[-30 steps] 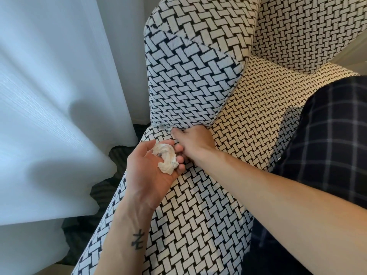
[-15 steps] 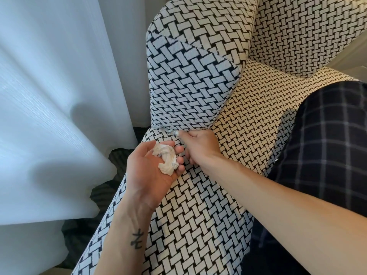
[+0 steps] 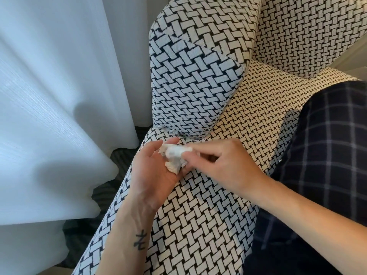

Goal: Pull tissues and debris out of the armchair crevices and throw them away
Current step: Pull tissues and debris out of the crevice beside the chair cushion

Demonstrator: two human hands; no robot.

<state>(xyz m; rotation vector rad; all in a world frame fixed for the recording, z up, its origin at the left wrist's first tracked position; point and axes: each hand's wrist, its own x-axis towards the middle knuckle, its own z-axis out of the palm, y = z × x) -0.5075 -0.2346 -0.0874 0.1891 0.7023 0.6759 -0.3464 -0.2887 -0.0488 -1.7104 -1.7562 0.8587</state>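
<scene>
One crumpled tissue wad (image 3: 173,158) lies in the cupped left hand (image 3: 153,175), fingers curled loosely round it, above the armchair seat (image 3: 198,215); the right hand (image 3: 222,165) pinches its right end with thumb and forefinger. Just beyond, in the crevice (image 3: 190,137) under the armrest (image 3: 194,86), we see a small grey scrap (image 3: 175,132) — nearest the left fingertips (image 3: 172,140), though that hand is full. Its depth is hidden — no bin is in view.
</scene>
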